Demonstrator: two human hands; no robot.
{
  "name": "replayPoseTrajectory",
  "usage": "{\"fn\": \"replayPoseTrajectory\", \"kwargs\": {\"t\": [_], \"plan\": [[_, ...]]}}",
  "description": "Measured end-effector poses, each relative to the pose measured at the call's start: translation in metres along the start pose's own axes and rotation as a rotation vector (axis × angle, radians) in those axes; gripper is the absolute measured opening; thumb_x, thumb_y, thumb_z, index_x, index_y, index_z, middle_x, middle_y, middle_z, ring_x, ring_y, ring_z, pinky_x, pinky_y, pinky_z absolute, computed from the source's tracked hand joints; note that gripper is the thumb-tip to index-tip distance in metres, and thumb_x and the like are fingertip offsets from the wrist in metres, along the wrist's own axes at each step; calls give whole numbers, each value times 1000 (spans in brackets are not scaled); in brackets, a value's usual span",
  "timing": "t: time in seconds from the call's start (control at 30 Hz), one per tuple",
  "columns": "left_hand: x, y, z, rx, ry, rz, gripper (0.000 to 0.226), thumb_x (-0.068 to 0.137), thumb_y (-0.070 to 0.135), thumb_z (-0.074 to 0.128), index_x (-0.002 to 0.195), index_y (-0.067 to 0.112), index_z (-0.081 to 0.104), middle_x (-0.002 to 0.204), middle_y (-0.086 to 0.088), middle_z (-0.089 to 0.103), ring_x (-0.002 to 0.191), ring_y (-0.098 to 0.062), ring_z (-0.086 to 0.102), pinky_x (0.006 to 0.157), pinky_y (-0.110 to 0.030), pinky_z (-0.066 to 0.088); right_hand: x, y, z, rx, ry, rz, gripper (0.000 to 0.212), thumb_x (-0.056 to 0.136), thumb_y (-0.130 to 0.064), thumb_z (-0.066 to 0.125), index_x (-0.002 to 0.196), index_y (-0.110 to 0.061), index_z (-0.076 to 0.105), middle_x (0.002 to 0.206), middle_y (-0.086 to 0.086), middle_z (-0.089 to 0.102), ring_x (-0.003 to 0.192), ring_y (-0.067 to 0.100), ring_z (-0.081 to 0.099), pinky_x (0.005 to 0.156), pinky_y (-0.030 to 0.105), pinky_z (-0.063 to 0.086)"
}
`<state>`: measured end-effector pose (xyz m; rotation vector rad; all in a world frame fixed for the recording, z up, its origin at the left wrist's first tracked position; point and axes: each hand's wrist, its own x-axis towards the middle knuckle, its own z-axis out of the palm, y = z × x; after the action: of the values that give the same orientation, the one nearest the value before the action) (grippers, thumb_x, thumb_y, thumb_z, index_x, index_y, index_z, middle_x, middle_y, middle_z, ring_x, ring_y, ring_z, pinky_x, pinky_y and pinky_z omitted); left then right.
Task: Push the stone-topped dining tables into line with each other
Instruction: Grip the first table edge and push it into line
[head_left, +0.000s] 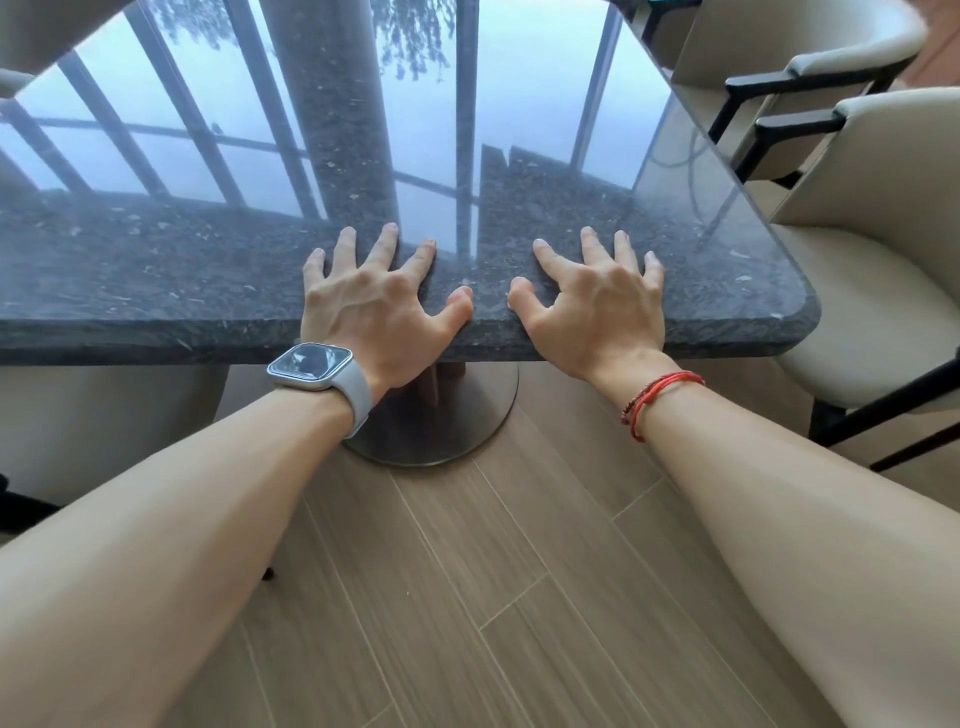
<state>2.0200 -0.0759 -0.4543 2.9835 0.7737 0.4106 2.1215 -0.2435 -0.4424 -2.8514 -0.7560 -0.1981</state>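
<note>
**Glossy stone, dull metal**

The table top (208, 270) is speckled stone, mirror-glossy on its face and rougher along its edge. At 6 o'clock the round base (457, 436) looks brushed metal. The floor planks (493, 597) show matt wood grain; the 3 o'clock chair (857, 312) has smooth cream upholstery.

- Cropped at left and top: stone table top (156, 270).
- Partly hidden under that top and behind left hand (374, 306): pedestal base (457, 421).
- Cut at right edge: chair (857, 322).

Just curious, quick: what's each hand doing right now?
Left hand: open, fingers spread, pressing the table edge.
Right hand: open, spread, pressing the same edge.
</note>
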Motion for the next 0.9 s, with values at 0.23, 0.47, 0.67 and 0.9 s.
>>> {"fn": "replayPoseTrajectory", "kwargs": {"t": [0.23,0.47,0.67,0.9], "plan": [[3,3,2,6,4,-4,76,87,78,26,151,40,44,163,-3,39,151,-38,29,121,-57,20,4,4,0,6,-2,-1,64,90,-68,33,147,-41,47,160,16,37,149,43,25,120,64,12],[6,6,6,18,23,-12,76,87,78,26,149,39,48,160,-4,43,149,-40,32,120,-57,23,8,7,1,22,-7,-4,64,90,-67,34,146,-40,48,160,16,37,150,43,24,120,64,12],[8,10,6,12,21,-16,77,87,77,25,150,38,47,161,-5,42,149,-40,31,120,-58,22,12,11,1,28,-7,-9,63,91,-67,35,146,-40,49,160,16,37,150,42,24,120,63,12],[14,17,8,23,20,-25,78,87,78,24,150,39,46,161,-4,41,150,-40,31,120,-58,21,20,17,1,33,-11,-21,63,91,-68,34,146,-41,48,161,15,35,151,42,23,121,62,11]]}}
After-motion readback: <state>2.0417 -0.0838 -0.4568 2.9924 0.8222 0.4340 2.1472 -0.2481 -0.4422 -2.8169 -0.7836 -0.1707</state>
